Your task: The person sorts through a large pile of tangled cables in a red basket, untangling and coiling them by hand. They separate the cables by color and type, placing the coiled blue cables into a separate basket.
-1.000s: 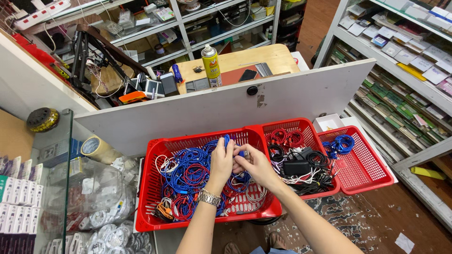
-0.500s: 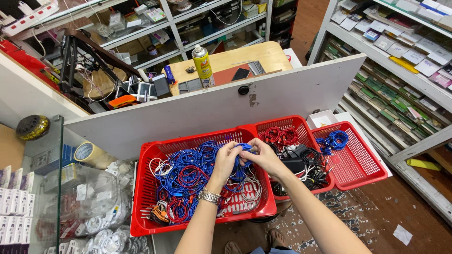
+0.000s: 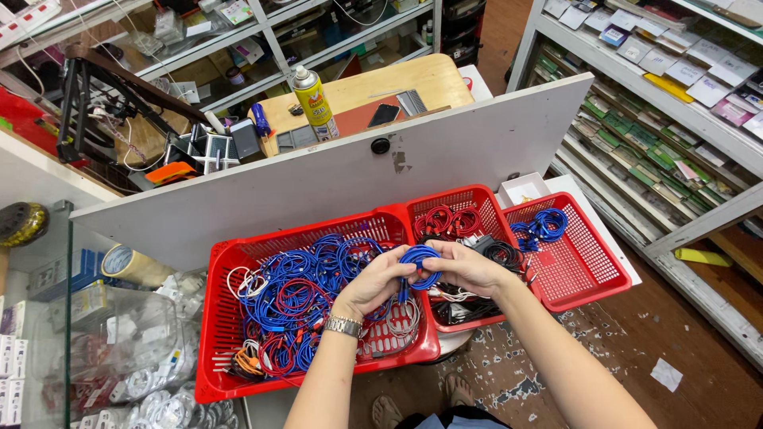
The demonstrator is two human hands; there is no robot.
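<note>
Both my hands hold a coiled blue cable (image 3: 419, 260) above the gap between two red baskets. My left hand (image 3: 373, 284), with a metal watch on its wrist, grips the coil from the left. My right hand (image 3: 469, 268) grips it from the right. Below lies the large red basket (image 3: 238, 373) full of tangled blue, red and white cables. The middle red basket (image 3: 445, 201) holds red and black cables. In the right red basket (image 3: 588, 270) lies a small heap of blue coiled cables (image 3: 540, 226).
A tilted white board (image 3: 334, 179) stands behind the baskets. Behind it a wooden table carries a yellow spray can (image 3: 315, 99) and a phone. Shelves of packaged goods run along the right. A glass case with a tape roll (image 3: 131, 264) stands at the left.
My hands have lifted a blue cable out of the large basket and gathered it into a coil between them. The camera has moved closer.
</note>
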